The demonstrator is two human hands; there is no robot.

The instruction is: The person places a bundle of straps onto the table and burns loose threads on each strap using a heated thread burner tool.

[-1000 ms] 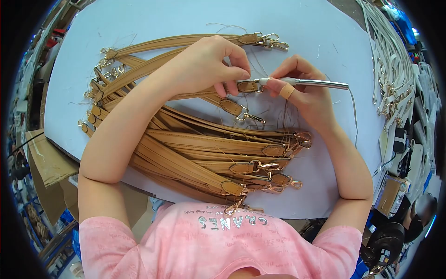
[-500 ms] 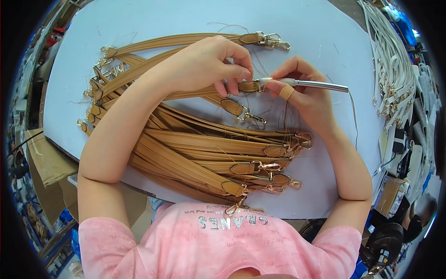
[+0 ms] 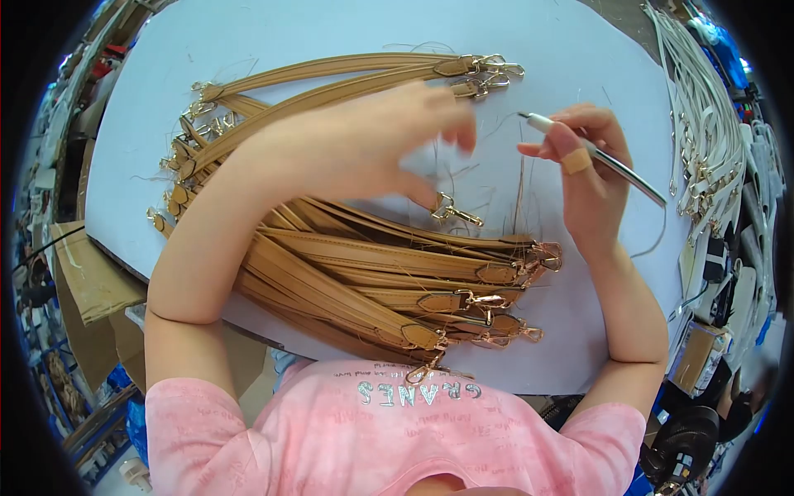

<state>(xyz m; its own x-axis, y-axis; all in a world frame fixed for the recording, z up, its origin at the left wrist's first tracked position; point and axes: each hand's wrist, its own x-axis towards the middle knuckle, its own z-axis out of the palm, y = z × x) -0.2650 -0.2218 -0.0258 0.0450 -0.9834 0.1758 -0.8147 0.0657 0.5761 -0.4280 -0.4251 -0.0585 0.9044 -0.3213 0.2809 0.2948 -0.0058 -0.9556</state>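
Observation:
Over the tan straps (image 3: 331, 253) hangs my left hand (image 3: 405, 136), blurred, with thumb and fingers spread and nothing visible between them. Its thumb is beside a strap end with a gold clasp (image 3: 456, 212); the hand hides part of the straps beneath. My right hand (image 3: 594, 165) is closed around a thin silver and white pen-like tool (image 3: 630, 175). The dark tip of the tool points up and left, apart from the straps, and a thin cord trails from its rear end. A beige band wraps one finger of that hand.
The straps lie on a white table (image 3: 579, 331), with loose threads around their gold clasps. White straps (image 3: 703, 124) with metal fittings hang over the right edge. A cardboard box (image 3: 95, 281) stands at the left, and a black object (image 3: 686, 438) is at the lower right.
My left hand has opened, let go of the strap end and come nearer. My right hand has moved right with the tool, which is now tilted and away from the clasp.

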